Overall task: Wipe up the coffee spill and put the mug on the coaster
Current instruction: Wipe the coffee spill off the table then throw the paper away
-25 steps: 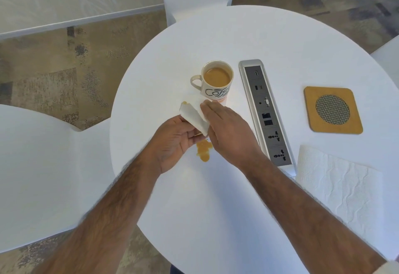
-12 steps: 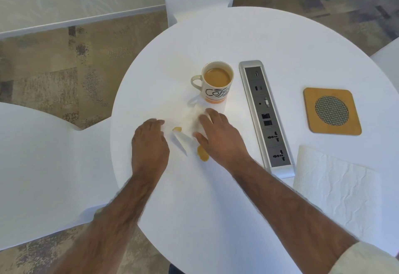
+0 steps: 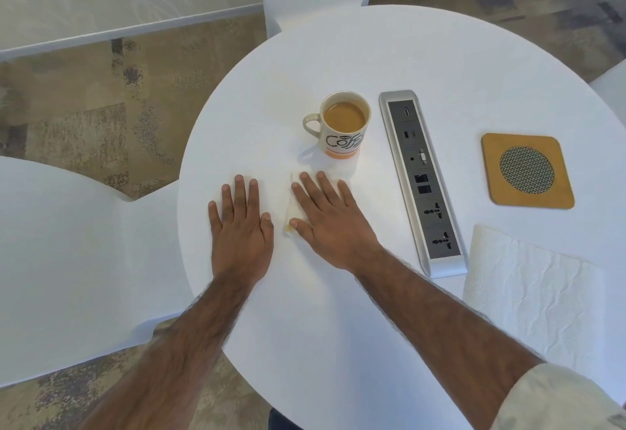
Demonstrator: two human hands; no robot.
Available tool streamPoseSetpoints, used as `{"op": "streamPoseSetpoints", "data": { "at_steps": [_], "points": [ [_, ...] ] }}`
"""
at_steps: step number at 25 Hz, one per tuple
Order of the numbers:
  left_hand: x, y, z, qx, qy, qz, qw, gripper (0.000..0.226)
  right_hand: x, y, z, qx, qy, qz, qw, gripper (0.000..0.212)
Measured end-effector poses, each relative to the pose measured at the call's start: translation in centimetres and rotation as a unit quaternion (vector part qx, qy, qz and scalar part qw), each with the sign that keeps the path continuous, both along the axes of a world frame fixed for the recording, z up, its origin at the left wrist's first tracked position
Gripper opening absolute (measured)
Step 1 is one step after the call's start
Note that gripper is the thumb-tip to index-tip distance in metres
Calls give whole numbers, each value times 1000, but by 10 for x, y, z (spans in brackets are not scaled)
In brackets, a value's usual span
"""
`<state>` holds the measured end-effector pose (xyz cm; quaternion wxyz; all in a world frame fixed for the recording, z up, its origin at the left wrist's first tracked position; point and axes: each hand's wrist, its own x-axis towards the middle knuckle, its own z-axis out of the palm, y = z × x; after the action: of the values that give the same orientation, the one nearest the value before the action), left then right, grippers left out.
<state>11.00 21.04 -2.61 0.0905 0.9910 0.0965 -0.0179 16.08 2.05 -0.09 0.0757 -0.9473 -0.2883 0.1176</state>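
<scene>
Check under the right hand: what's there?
A folded paper towel lies flat beneath the right hand, its near corner coffee-stained. Any spill under it is covered.

Pale rolled sleeve (image 3: pixel 559 399), bare forearms

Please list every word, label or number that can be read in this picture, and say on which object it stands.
"Coff", in black script on the mug; the rest curves out of sight.
Power strip: only sockets and ports, no readable text.
Coaster and paper towel: no text.
</scene>
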Motion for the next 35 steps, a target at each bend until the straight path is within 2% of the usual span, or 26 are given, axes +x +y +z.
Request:
{"op": "streamPoseSetpoints", "data": {
  "at_steps": [4, 11, 15, 17, 20, 23, 28, 33, 35],
  "points": [
    [0, 2, -2, 4, 4, -2, 1000, 65, -14, -19, 2, 17, -3, 65, 998, 66],
    [0, 1, -4, 2, -3, 0, 1000, 64, -20, -42, -6, 58, -25, 122, 990, 55],
    [0, 1, -4, 0, -7, 2, 1000, 64, -15, -46, -3, 121, -17, 87, 989, 63],
    [1, 1, -4, 0, -8, 1, 1000, 64, -11, -42, 1, 119, -14, 60, 991, 63],
    [1, 1, -5, 1, -9, 1, 1000, 65, -5, -31, 8, 73, -11, 56, 996, 46],
    [1, 1, -5, -2, -9, -1, 1000, 65, -3, -25, 11, 82, 3, 48, 995, 27],
    [0, 1, -5, -2, -9, 1, 1000, 65, 3, -19, 13, 81, 39, 28, 996, 25],
    [0, 1, -5, -3, -12, 1, 1000, 65, -13, -38, 13, 107, 5, 86, 991, 31],
    [0, 1, -4, -4, -11, 3, 1000, 65, -15, -44, 18, 117, 35, 65, 990, 29]
  ]
}}
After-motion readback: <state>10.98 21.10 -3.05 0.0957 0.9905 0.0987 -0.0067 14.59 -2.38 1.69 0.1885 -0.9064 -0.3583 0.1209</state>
